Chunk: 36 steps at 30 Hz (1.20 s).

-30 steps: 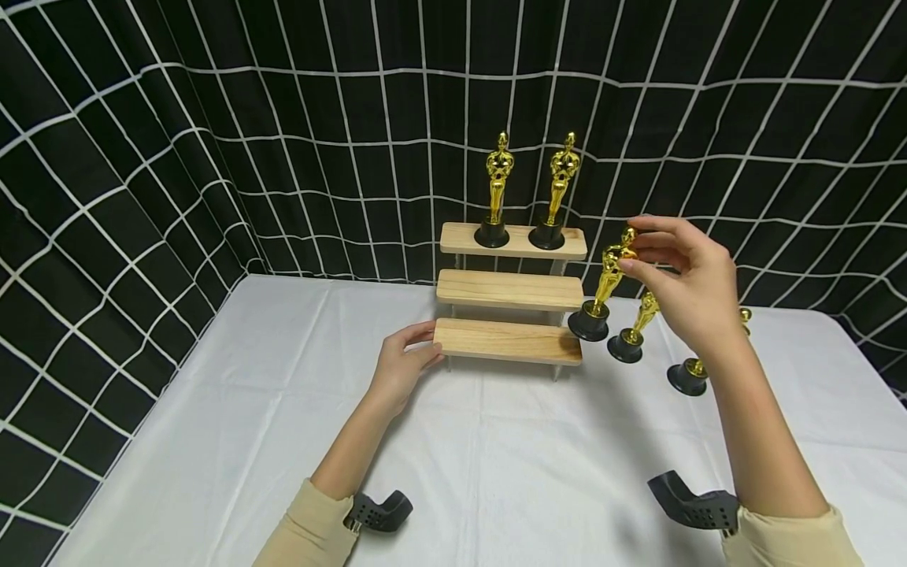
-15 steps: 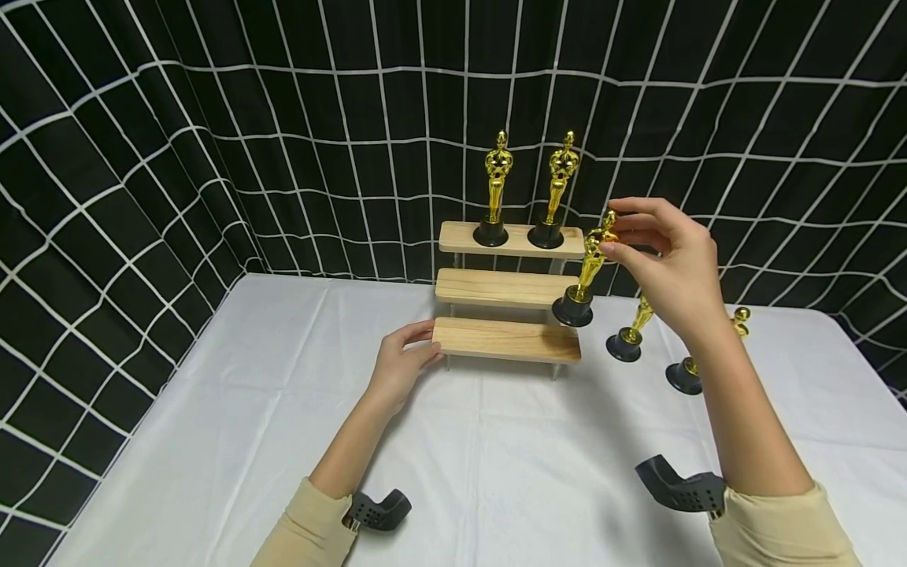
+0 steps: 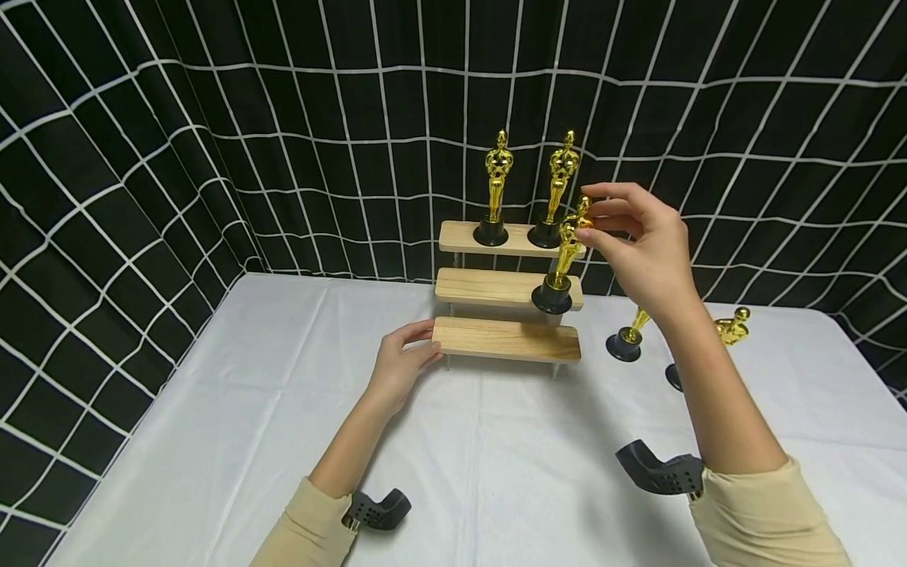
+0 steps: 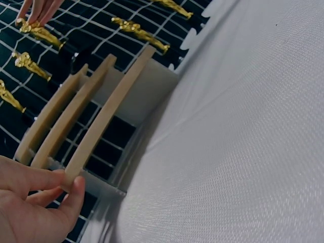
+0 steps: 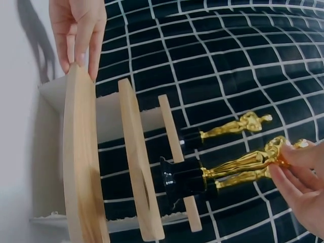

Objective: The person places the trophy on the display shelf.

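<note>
Our right hand (image 3: 638, 252) pinched the gold statuette (image 3: 563, 256) by its head; our left hand (image 3: 400, 366) gripped the tiered wooden stand (image 3: 506, 340) on the white tablecloth (image 3: 283, 409) before the grid curtain (image 3: 212, 118). The statuette hung near-upright, base down, over the stand's middle step.

Between the right fingers (image 3: 602, 211) gleams a gold statuette (image 3: 564, 244) on a black base. The left fingers (image 3: 414, 337) touch pale wooden steps (image 3: 506, 339); behind them hangs a black, white-gridded curtain (image 3: 212, 134).

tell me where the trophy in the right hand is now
In the head view the held trophy hangs from the right hand, its base over the middle shelf's right end.
</note>
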Each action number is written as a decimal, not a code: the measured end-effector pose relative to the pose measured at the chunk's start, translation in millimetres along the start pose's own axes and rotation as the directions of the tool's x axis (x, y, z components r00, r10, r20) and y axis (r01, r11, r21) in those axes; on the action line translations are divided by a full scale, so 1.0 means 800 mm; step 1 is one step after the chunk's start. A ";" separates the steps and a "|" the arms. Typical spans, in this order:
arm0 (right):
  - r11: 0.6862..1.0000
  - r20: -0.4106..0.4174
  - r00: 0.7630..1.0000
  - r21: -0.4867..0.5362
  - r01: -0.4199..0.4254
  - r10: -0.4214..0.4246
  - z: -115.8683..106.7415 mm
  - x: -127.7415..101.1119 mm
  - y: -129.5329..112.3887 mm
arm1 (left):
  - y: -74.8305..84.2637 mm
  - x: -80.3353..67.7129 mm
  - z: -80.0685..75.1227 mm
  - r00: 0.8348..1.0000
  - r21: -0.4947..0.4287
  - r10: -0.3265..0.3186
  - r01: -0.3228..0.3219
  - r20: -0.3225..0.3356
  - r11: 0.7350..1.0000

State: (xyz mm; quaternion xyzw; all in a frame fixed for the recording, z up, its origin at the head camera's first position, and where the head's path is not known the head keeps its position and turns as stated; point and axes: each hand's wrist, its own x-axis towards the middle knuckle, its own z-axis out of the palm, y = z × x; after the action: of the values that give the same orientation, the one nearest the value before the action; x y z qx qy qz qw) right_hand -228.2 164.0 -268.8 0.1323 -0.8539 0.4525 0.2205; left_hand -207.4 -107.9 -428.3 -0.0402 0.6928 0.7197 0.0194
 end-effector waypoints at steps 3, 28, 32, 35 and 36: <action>1.000 0.013 1.000 0.011 0.005 -0.005 0.004 0.003 -0.002 | 0.000 0.000 0.000 1.000 -0.004 0.000 0.000 0.002 1.000; 0.997 0.037 0.998 0.066 0.048 -0.051 0.043 0.022 -0.014 | 0.001 -0.001 -0.001 1.000 0.001 -0.001 0.001 0.009 1.000; 0.996 0.043 0.998 0.076 0.045 -0.048 0.049 0.026 -0.015 | 0.001 0.000 -0.001 1.000 -0.007 -0.002 0.003 0.010 1.000; 0.996 0.041 0.998 0.084 0.041 -0.045 0.054 0.028 -0.016 | 0.001 0.000 -0.001 1.000 -0.006 -0.003 0.003 0.008 1.000; 0.995 0.042 0.998 0.088 0.041 -0.044 0.055 0.029 -0.017 | 0.001 0.001 -0.001 1.000 -0.005 -0.003 0.003 0.008 1.000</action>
State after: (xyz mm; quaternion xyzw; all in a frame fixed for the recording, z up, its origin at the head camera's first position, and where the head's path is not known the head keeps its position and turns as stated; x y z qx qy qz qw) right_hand -253.9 119.3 -269.6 0.1697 -0.8350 0.4814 0.2054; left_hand -207.9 -108.8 -427.8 -0.0386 0.6909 0.7215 0.0230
